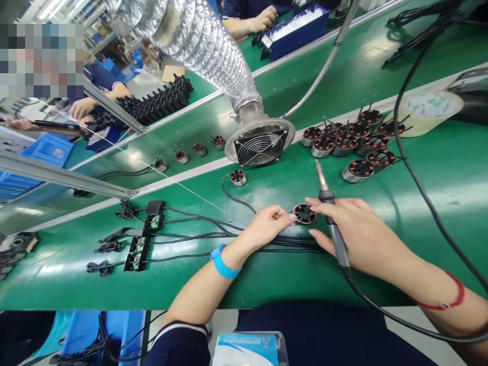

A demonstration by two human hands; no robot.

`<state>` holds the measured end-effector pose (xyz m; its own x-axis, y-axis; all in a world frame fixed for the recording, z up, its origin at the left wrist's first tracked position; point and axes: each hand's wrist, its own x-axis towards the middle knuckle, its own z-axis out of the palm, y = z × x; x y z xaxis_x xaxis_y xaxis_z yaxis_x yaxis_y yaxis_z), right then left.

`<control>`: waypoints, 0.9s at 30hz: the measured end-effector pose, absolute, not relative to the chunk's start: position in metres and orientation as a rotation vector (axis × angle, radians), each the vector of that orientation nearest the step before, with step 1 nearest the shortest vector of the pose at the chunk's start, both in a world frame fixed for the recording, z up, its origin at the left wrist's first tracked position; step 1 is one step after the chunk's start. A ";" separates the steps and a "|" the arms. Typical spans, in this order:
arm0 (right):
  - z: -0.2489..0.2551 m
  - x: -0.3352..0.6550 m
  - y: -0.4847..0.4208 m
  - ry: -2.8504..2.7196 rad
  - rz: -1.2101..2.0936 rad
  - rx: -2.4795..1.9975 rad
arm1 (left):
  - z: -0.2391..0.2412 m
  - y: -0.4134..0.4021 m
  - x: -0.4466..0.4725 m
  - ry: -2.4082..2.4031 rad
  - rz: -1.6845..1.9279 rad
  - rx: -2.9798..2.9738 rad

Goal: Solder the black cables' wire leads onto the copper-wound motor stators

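Note:
My left hand [270, 223], with a blue wrist strap, pinches the near-left rim of a small round motor [305, 213] with copper windings. Whether a thin wire is also between those fingertips I cannot make out. In my right hand [354, 231] is a soldering iron [337, 239], its metal tip pointing up and away from me, past the motor's right side. The forefinger of that hand reaches to the motor's right edge, while the thumb stays apart below it. Several black cables [282, 241] run under and beside my hands.
Behind my hands stands a fume extractor fan [261, 147] on a silver duct. Several motors [345, 144] cluster at right beside a tape roll [430, 112]; one motor [238, 177] sits near the fan. Open black boxes with circuit boards [140, 244] lie left. Co-workers' hands [263, 20] show beyond the partition.

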<state>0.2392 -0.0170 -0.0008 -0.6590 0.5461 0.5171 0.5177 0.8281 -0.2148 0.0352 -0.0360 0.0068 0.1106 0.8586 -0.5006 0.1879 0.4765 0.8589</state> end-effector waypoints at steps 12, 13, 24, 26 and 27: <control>-0.041 0.239 -0.002 -2.418 0.431 -0.735 | 0.015 -0.027 0.016 1.351 0.572 1.468; -0.045 0.238 -0.002 -2.403 0.451 -0.757 | 0.014 -0.024 0.018 1.332 0.587 1.433; -0.058 0.233 -0.006 -2.331 0.386 -0.882 | 0.002 -0.032 0.029 1.277 0.638 0.935; -0.058 0.233 -0.006 -2.324 0.387 -0.883 | 0.002 -0.034 0.027 1.237 0.633 0.923; -0.058 0.234 -0.007 -2.321 0.395 -0.882 | 0.002 -0.034 0.026 1.218 0.635 0.913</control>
<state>0.2335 -0.0067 -0.0581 -0.5871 0.6780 0.4423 0.4935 0.7329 -0.4683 0.0265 -0.0343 0.0017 0.2515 0.8250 -0.5061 0.0571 0.5093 0.8587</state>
